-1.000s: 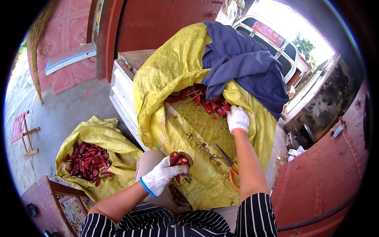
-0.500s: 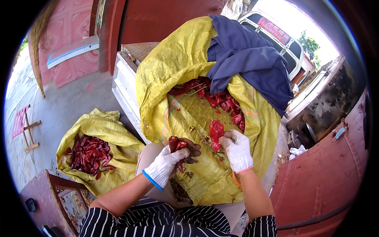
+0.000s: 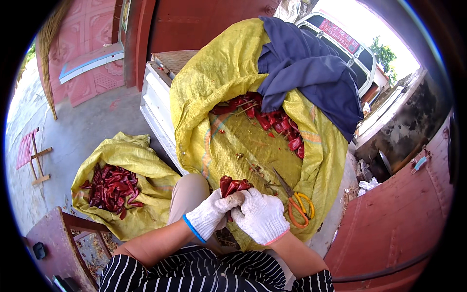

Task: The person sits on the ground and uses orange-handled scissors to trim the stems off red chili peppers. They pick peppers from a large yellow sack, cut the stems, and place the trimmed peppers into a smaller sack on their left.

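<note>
My left hand (image 3: 213, 210), in a white glove with a blue cuff, is closed around a small bunch of dried red chili peppers (image 3: 232, 185). Pressed against it is my right hand (image 3: 262, 214), gloved in white with a pink cuff, its fingers closed on the same bunch. The fingertips are partly hidden between the two gloves. To the right of my hands, scissors (image 3: 300, 208) with orange and yellow handles lie on the large yellow woven sack (image 3: 214, 78). More red peppers (image 3: 282, 124) are heaped inside the sack's opening.
A smaller yellow sack (image 3: 158, 194) holding red peppers (image 3: 114, 189) stands on the floor at left. Beside it is a wooden stool (image 3: 53, 243). Dark blue cloth (image 3: 311, 73) drapes over the large sack. A red metal panel (image 3: 384, 219) borders the right side.
My right hand has moved left with its pepper to meet the left hand, where the peppers are now together. The scissors, mostly covered before, now show fully.
</note>
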The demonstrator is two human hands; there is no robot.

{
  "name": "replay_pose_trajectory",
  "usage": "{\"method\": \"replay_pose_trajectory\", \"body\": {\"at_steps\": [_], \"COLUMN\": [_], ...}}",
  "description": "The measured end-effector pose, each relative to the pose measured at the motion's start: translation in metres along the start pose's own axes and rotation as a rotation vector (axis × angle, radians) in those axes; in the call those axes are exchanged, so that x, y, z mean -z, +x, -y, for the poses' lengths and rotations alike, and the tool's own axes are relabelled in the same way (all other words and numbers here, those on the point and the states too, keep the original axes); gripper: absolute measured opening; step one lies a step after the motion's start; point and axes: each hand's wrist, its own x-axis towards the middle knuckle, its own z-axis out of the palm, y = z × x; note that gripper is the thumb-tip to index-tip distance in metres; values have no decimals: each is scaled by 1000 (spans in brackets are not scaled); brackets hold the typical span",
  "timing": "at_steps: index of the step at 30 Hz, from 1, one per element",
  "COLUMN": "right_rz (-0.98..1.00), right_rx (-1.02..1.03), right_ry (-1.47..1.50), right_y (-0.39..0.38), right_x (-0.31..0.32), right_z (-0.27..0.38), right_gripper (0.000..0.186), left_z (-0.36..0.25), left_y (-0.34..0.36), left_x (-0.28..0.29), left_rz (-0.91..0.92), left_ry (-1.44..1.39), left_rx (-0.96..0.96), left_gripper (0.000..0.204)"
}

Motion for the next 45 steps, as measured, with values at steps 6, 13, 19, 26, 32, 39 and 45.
{"method": "replay_pose_trajectory", "body": {"at_steps": [6, 13, 19, 26, 32, 39, 45], "right_rz": [-166, -296, -288, -44, 53, 219, 171], "right_rx": [10, 95, 204, -341, -660, -445, -532], "right_ry": [476, 613, 453, 1153, 1855, 2236, 2386], "right_y": [-6, 16, 14, 2, 2, -6, -5], "right_x": [7, -7, -1, -1, -10, -30, -33], "right_z": [-29, -43, -38, -30, -28, -42, -36], "right_gripper": [25, 24, 17, 10, 15, 27, 24], "left_z": [-10, -9, -9, -17, -15, -16, -12], "left_y": [4, 6, 1, -3, 0, -3, -1], "left_x": [17, 17, 21, -3, 0, -4, -2], "left_rz": [-82, 57, 59, -14, 13, 34, 3], "left_ry": [-243, -205, -207, -102, -206, -152, -150], "left_rx": [92, 127, 188, 157, 211, 200, 197], "left_gripper": [32, 27, 24, 20, 22, 32, 33]}}
